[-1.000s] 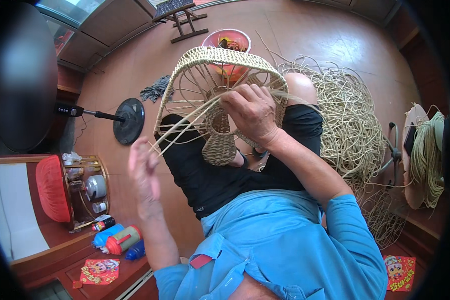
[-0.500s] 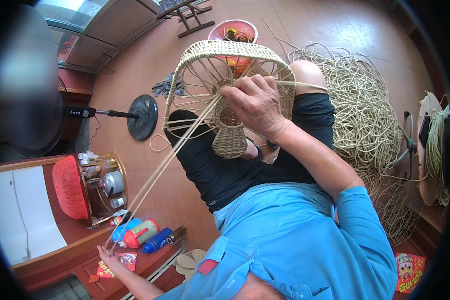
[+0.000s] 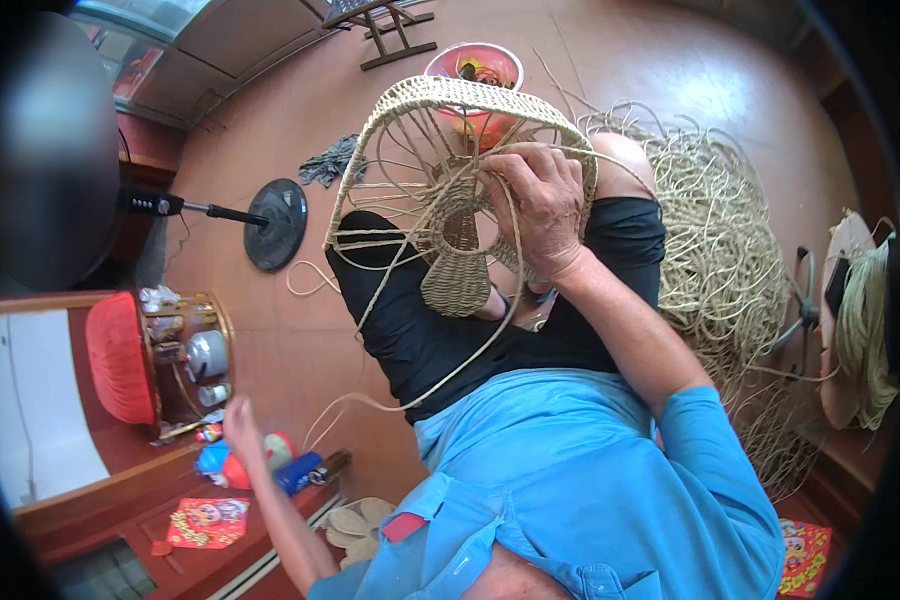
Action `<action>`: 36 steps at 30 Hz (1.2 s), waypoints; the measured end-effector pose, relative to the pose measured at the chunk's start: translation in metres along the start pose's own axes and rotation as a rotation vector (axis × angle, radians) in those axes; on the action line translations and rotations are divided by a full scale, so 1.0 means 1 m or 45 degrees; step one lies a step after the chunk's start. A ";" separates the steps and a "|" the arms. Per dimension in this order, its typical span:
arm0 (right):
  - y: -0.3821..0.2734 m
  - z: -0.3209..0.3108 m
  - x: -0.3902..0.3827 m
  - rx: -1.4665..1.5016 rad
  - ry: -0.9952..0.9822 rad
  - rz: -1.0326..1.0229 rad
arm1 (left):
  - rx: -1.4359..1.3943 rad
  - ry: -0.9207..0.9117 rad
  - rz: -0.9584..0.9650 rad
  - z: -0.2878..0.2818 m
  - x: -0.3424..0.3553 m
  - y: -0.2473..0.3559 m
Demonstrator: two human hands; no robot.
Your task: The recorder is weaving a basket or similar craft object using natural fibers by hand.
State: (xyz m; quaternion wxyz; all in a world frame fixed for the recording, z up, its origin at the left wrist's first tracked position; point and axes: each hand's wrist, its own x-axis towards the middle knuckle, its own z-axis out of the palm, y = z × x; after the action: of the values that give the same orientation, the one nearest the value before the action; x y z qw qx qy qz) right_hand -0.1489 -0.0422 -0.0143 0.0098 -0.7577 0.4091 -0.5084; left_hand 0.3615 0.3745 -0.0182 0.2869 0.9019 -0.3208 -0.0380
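A half-woven basket (image 3: 462,92), with a braided rim and bare spokes around a woven centre, rests across my knees. At its right side, my right hand (image 3: 538,195) is closed with fingertips pinching a straw-coloured cord (image 3: 490,330) against the spokes. From there the cord hangs loosely over my lap and curves down toward the lower left. A woven, flared piece (image 3: 457,285) sits at the basket's lower middle. My left hand (image 3: 241,428) is out at the far left, away from the basket, its fingers smeared by motion.
A big heap of loose cord (image 3: 720,240) lies right of my knee. A fan base (image 3: 276,225) stands at left, and a pink basin (image 3: 505,68) beyond the basket. Bottles, including a blue one (image 3: 297,474), stand near my left arm; a hank of cord (image 3: 867,325) hangs far right.
My left hand has moved up and the strands that stretched taut from it to the basket now hang slack. My right hand has shifted slightly right along the basket.
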 end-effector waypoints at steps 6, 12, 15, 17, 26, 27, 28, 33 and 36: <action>-0.008 0.003 -0.002 0.023 -0.016 0.143 | -0.368 -0.249 0.729 0.167 -0.071 0.346; -0.010 -0.001 0.003 0.137 -0.044 0.247 | -0.551 -0.305 0.619 0.185 -0.068 0.339; -0.010 -0.005 0.004 0.313 -0.035 0.467 | -0.362 -0.033 0.469 0.148 -0.031 0.237; -0.011 -0.003 0.007 0.320 -0.019 0.484 | -0.100 0.193 0.503 0.103 -0.002 0.113; -0.011 -0.003 0.002 0.377 -0.047 0.660 | 0.298 -0.148 0.216 0.016 -0.033 0.084; -0.012 -0.003 0.002 0.383 -0.059 0.649 | -0.191 -0.346 0.173 0.043 -0.049 0.137; -0.014 -0.002 0.002 0.399 -0.064 0.668 | -0.467 -0.514 0.135 0.073 -0.079 0.204; -0.019 0.006 0.005 0.465 -0.058 0.665 | -0.260 -0.753 1.169 0.167 -0.152 0.314; -0.016 0.001 0.004 0.388 -0.082 0.686 | -1.026 -1.088 0.394 0.142 -0.126 0.333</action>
State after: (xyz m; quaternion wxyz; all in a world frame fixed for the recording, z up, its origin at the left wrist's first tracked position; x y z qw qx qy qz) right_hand -0.1378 -0.0347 -0.0049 0.2707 -0.6273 0.5139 -0.5188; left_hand 0.0404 0.1704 0.0293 0.4537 0.5700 -0.4954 -0.4732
